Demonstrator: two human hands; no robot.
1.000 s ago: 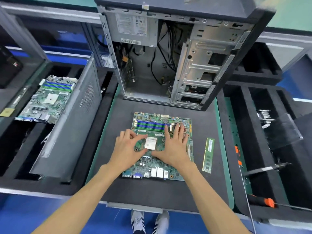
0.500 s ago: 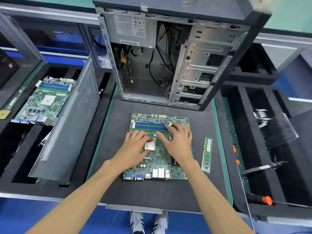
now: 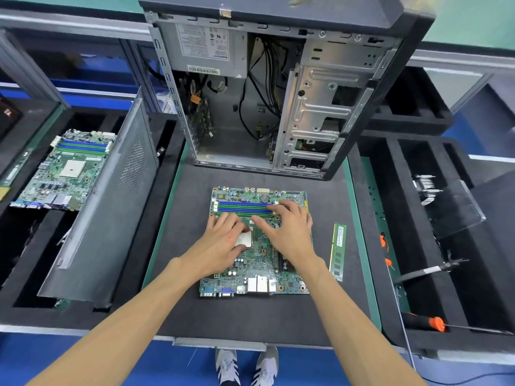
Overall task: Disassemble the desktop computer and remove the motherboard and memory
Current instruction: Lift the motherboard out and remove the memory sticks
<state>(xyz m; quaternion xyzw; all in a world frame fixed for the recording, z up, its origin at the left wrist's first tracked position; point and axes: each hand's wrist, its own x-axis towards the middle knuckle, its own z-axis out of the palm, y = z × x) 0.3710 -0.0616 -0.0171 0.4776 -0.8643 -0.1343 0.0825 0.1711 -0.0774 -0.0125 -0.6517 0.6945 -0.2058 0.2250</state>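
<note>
A green motherboard (image 3: 262,271) lies flat on the dark mat (image 3: 250,319) in front of the open computer case (image 3: 315,107). Blue and green memory slots (image 3: 242,206) run across its far edge. My left hand (image 3: 223,242) rests on the board beside the silver processor (image 3: 244,239), fingers reaching toward the slots. My right hand (image 3: 289,229) lies on the board with its fingertips on the right end of the slots. One green memory stick (image 3: 338,250) lies on the mat to the right of the board.
The case's side panel (image 3: 111,207) leans in the left foam tray, with a second motherboard (image 3: 64,171) behind it. A foam tray (image 3: 446,246) on the right holds pliers (image 3: 429,270) and an orange-handled screwdriver (image 3: 434,324). Loose cables (image 3: 262,87) hang inside the case.
Both hands slid forward over the board, from beside the processor toward the memory slots. The right hand's fingertips now reach the right end of the slots.
</note>
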